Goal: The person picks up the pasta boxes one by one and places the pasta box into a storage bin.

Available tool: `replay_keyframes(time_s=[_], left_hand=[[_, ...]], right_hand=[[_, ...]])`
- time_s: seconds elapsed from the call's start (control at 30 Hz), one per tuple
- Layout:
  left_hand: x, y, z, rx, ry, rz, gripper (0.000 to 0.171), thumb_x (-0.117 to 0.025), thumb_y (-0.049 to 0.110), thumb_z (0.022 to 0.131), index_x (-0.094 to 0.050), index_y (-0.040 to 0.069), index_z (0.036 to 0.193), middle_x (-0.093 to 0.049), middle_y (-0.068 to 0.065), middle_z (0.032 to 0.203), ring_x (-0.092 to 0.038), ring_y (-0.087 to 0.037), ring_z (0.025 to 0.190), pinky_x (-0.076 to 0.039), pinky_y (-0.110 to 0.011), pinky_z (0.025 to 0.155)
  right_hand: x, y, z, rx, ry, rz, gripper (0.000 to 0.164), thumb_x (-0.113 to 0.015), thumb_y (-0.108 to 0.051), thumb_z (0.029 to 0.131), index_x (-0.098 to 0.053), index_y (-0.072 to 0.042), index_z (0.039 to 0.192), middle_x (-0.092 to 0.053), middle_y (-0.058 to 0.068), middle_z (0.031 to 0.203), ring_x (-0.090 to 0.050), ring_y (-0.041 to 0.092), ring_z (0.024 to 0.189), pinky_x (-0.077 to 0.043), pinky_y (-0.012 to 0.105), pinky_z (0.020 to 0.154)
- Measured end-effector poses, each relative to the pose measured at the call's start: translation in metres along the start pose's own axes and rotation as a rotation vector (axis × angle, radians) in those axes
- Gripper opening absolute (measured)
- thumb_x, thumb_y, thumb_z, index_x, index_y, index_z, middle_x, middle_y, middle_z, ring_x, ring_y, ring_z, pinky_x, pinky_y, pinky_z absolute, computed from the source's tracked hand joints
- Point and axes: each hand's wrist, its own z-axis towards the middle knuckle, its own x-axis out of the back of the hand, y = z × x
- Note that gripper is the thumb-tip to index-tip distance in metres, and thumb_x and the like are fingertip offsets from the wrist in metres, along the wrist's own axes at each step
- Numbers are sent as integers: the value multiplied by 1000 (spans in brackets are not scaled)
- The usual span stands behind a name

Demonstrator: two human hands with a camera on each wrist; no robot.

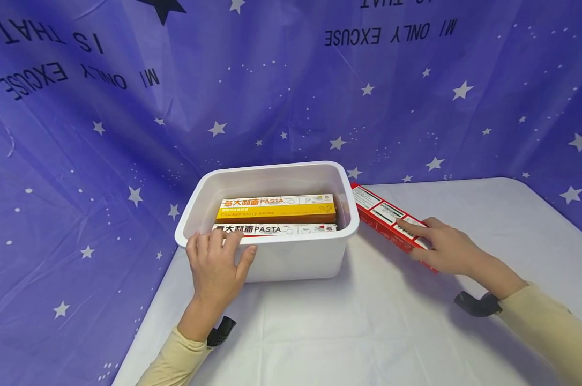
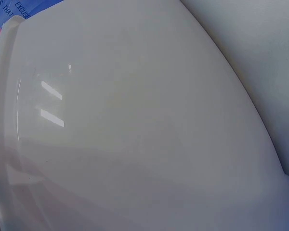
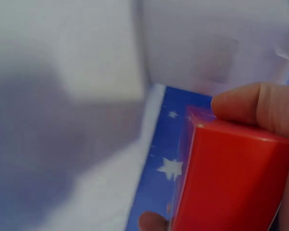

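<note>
A white plastic bin (image 1: 291, 260) stands on the table, and my left hand (image 1: 218, 262) grips its near rim at the left, fingers hooked over the edge and thumb outside. Inside lie a yellow and brown pasta box (image 1: 276, 212) and, nearer me, a white pasta box (image 1: 296, 229), partly hidden by the rim. Right of the bin, my right hand (image 1: 445, 246) holds a long red box (image 1: 382, 220) by its near end, its printed panel facing up. In the right wrist view, the red box (image 3: 236, 178) has thumb and fingers on opposite sides.
A white cloth (image 1: 349, 332) covers the table. Behind and to the left hangs a purple-blue curtain (image 1: 281, 80) with white stars and lettering, close to the bin's far side. Black wrist devices (image 1: 478, 304) sit at both sleeves.
</note>
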Motion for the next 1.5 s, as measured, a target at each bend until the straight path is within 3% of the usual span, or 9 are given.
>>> replay_keyframes(time_s=[0.33, 0.63, 0.97, 1.2, 1.5], left_hand=[[0, 0, 0, 5, 0, -1, 62, -35, 59, 105, -66, 6, 99, -56, -17, 86, -50, -40, 85, -32, -62, 96], [0, 1, -1, 13, -8, -7, 64, -34, 60, 105, -67, 6, 99, -56, -16, 86, -50, -39, 86, -33, -62, 96], [1, 1, 0, 10, -6, -2, 64, -33, 60, 105, -66, 6, 99, -56, -16, 86, -50, -39, 86, -33, -62, 96], [2, 0, 0, 11, -1, -1, 62, -34, 59, 106, -66, 6, 99, -57, -16, 88, -50, -38, 86, -32, -62, 97], [0, 0, 0, 11, -19, 9, 66, -32, 62, 105, -67, 6, 100, -56, -16, 87, -50, -39, 86, -33, -63, 98]], right_hand=[[52, 1, 9, 15, -23, -4, 62, -64, -28, 91, -51, -17, 150, -62, 19, 117, -55, 18, 80, -44, 30, 62], [86, -1, 26, -1, -77, -24, 62, -64, -30, 91, -52, -19, 150, -63, 20, 125, -59, 25, 93, -49, 36, 65], [113, 2, 52, -47, -100, 33, 65, -63, -30, 92, -46, -18, 153, -57, 27, 133, -59, 37, 105, -57, 46, 71], [135, -16, 80, -2, -128, 65, 66, -62, -32, 93, -43, -20, 155, -53, 28, 139, -53, 42, 115, -57, 49, 77], [138, -64, 107, 117, -180, 133, 62, -62, -25, 91, -49, -29, 151, -57, 18, 140, -53, 34, 118, -56, 45, 82]])
